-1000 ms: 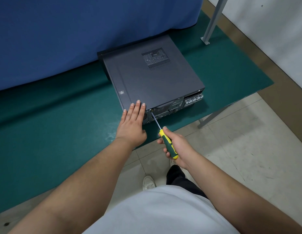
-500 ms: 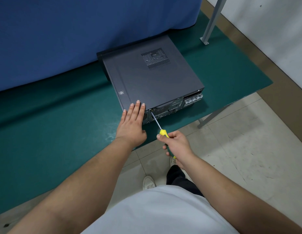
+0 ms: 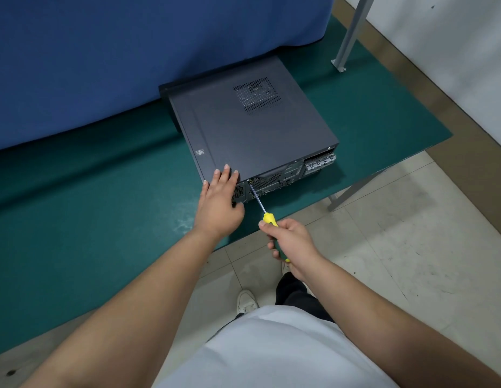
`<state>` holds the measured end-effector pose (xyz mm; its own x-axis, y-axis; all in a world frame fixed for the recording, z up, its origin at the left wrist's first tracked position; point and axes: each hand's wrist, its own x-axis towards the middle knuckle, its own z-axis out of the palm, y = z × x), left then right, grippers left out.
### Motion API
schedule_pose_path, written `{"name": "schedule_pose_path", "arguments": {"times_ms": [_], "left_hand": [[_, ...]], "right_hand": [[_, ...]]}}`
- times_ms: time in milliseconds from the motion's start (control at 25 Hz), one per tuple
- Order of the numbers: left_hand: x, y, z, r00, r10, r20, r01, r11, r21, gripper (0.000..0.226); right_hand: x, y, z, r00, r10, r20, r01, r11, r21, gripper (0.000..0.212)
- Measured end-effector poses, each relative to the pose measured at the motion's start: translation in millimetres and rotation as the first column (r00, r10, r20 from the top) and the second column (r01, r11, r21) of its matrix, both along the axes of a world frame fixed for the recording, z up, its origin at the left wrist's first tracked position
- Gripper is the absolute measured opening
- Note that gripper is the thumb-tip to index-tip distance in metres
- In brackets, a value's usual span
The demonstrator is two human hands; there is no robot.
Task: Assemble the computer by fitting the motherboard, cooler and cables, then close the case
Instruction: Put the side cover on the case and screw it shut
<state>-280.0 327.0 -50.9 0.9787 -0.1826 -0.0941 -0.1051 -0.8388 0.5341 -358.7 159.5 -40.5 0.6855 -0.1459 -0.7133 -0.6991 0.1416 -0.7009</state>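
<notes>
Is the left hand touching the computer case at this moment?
Touching. The head view shows the left hand lying flat with its straight fingertips on the near corner of the computer case lid, no gap visible.

Closed dark grey computer case [image 3: 252,135] lies flat on the green mat [image 3: 89,219].

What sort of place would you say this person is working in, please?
Probably an electronics assembly or repair bench. A dark grey metal computer case lies on a green rubber mat over a workbench with grey metal legs, and the right hand holds a yellow-and-green-handled screwdriver to the case's rear panel.
</notes>
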Motion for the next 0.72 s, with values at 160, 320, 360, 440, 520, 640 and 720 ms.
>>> {"name": "schedule_pose_path", "arguments": {"times_ms": [160,320,360,440,520,640,720], "left_hand": [[-16.4,-32.9,9.0,0.925,0.378,-0.031,-0.357,0.842,-0.405,0.020],[-5.6,-59.1,20.3,0.582,0.106,-0.806,-0.810,0.172,-0.561,0.026],[-2.2,-58.9,22.1,0.560,0.055,-0.827,-0.827,0.098,-0.553,0.030],[3.7,-56.0,24.6,0.559,0.034,-0.828,-0.828,0.075,-0.556,0.034],[7.6,-54.6,24.2,0.550,0.059,-0.833,-0.834,0.095,-0.544,0.032],[9.9,-55.4,22.0,0.527,0.109,-0.843,-0.849,0.115,-0.516,0.024],[11.7,-54.7,18.7,0.517,0.131,-0.846,-0.855,0.117,-0.505,0.022]], "right_hand": [[2.4,-5.4,2.4,1.000,0.019,-0.017,-0.016,0.992,0.129,0.032],[3.1,-9.8,4.9,0.989,0.049,-0.139,0.007,0.925,0.380,0.036],[3.1,-9.6,4.2,0.994,0.044,-0.103,-0.007,0.944,0.330,0.036],[2.7,-7.1,2.5,0.994,0.090,0.055,-0.091,0.996,0.015,0.031],[0.7,-6.3,-0.6,0.954,0.238,0.180,-0.150,0.905,-0.397,0.031],[0.1,-6.8,-8.0,0.906,0.413,0.091,-0.226,0.654,-0.722,0.027],[0.4,-3.4,-7.8,0.945,0.306,0.117,-0.188,0.800,-0.570,0.024]]}}
